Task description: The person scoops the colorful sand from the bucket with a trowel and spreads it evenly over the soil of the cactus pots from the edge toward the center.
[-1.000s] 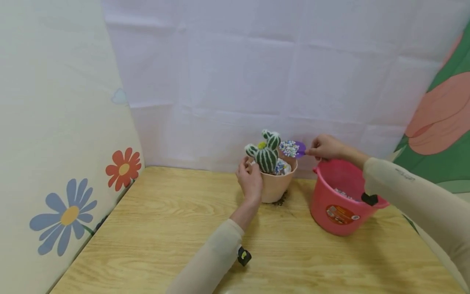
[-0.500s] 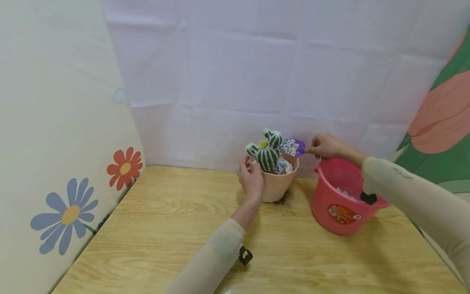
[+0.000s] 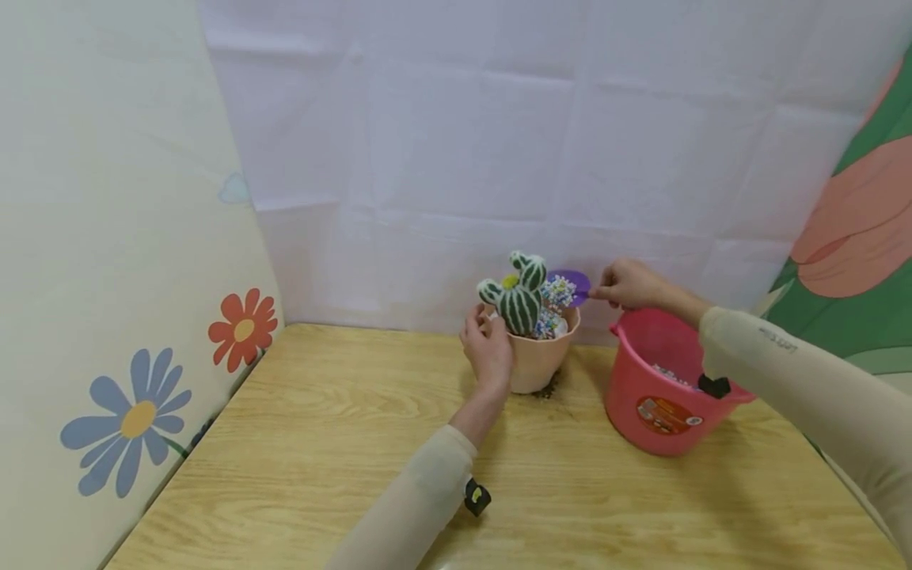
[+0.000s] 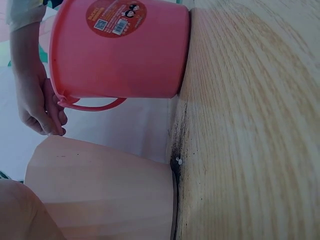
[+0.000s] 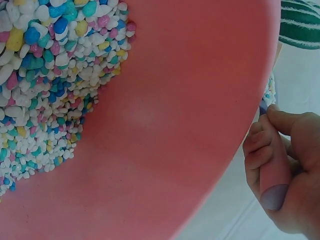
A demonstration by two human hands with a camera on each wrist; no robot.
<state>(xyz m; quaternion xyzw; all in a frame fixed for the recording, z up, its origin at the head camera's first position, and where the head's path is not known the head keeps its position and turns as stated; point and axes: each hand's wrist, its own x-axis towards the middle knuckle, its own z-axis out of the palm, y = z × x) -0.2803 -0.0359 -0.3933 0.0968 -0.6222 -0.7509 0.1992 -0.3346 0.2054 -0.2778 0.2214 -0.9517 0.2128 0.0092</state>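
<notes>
A green-and-white cactus (image 3: 518, 307) with a yellow flower stands in a peach flowerpot (image 3: 531, 363), beside colored pebbles (image 3: 549, 324). My left hand (image 3: 488, 348) holds the pot at its left rim, close to the cactus. In my right hand (image 3: 629, 283) is a small trowel (image 3: 580, 286) with a purple blade; the fingers wrap its pink handle (image 5: 275, 167). The blade tilts over the pot's right side, and white, blue and other colored pebbles (image 3: 557, 291) lie at its lower edge and fall toward the pot.
A pink bucket (image 3: 644, 412) stands right of the pot, under my right forearm. Multicolored pebbles (image 5: 55, 90) lie inside it. Dark soil crumbs (image 3: 547, 386) and a few white pebbles (image 4: 179, 161) lie on the wooden table (image 3: 342, 443) by the pot's base. White cloth (image 3: 427, 158) hangs behind.
The trowel's blade has tipped toward the pot, and its pebbles have slid down off the purple surface. My left hand has stayed on the pot.
</notes>
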